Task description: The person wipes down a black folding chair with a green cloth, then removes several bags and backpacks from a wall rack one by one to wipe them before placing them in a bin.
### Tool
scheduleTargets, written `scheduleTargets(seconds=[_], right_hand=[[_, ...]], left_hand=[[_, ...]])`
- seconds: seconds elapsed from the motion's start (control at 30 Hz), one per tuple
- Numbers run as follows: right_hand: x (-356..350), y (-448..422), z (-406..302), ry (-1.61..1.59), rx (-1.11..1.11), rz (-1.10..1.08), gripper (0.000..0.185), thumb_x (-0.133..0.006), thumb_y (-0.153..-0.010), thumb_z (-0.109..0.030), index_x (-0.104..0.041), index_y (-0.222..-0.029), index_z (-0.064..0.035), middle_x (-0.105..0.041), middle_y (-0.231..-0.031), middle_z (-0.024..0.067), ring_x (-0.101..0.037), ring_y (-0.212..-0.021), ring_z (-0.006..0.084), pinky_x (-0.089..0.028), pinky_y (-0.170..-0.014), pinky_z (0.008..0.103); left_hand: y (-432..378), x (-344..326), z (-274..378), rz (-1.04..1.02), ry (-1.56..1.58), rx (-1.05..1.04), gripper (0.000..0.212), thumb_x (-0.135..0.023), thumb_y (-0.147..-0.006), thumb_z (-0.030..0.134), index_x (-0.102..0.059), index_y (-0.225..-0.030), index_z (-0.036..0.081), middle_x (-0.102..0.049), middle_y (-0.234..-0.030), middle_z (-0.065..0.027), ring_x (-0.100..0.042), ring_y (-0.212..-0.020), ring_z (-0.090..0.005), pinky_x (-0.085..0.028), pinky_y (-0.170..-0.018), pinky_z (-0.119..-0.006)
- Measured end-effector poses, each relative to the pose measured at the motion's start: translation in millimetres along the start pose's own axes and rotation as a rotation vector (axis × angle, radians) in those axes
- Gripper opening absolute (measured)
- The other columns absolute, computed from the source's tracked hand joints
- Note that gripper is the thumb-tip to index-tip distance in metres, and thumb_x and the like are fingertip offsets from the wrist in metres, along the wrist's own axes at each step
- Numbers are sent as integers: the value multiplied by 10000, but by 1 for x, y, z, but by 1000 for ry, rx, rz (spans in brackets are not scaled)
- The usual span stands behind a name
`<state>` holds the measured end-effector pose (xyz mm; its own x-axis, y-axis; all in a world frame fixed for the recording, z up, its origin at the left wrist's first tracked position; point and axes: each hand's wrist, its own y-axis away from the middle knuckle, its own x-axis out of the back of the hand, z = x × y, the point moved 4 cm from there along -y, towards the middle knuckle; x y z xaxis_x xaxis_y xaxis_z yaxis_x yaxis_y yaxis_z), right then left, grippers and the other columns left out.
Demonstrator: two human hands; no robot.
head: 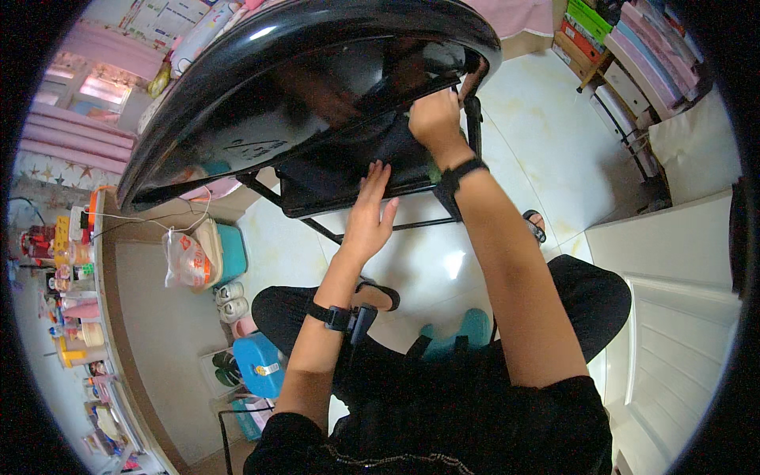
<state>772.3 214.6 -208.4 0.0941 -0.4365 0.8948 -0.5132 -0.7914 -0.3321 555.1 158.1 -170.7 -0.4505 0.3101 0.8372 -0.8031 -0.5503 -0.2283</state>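
A large glossy black plastic shell (332,101) with a thick rounded rim stands tilted before me, on a black tube frame (474,127). Under its lower edge is a black panel (332,178) with a dark, shiny face. My left hand (369,217) lies against this panel, palm towards it, fingers straight and thumb apart. Curled into a fist, my right hand (436,122) is at the panel's upper right, close to the shell's edge and the frame. Its fingertips are hidden, so whether it grips anything does not show. Both wrists wear black straps.
A tiled floor (510,142) surrounds the frame. To the left are a teal bin (231,252), a blue plastic stool (258,362) and a cluttered desk top (98,297). Shoe boxes (579,38) and a rack (629,136) stand at the upper right, a white door (677,338) lower right.
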Motion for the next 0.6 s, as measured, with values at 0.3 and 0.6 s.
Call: scheduleTargets(seconds=[0.3, 0.6], right_hand=[[72, 153, -15, -118, 47, 205, 582, -615, -824, -205, -426, -1289, 90, -458, -1304, 285, -433, -1225, 417, -391, -952, 428], [39, 31, -22, 233, -78, 23, 468, -450, -875, -184, -492, -1260, 78, -528, -1249, 273, -474, -1198, 375, -349, -1010, 407]], left_hand=[[2, -1, -5, 22, 100, 82, 548, -539, -899, 183, -379, -1394, 12, -355, -1446, -225, -290, -1373, -358, -231, -1137, -419], [-3, -7, -1, -4, 4, 42, 548, -544, -885, 192, -395, -1382, 16, -360, -1445, -217, -292, -1373, -352, -233, -1137, -419]])
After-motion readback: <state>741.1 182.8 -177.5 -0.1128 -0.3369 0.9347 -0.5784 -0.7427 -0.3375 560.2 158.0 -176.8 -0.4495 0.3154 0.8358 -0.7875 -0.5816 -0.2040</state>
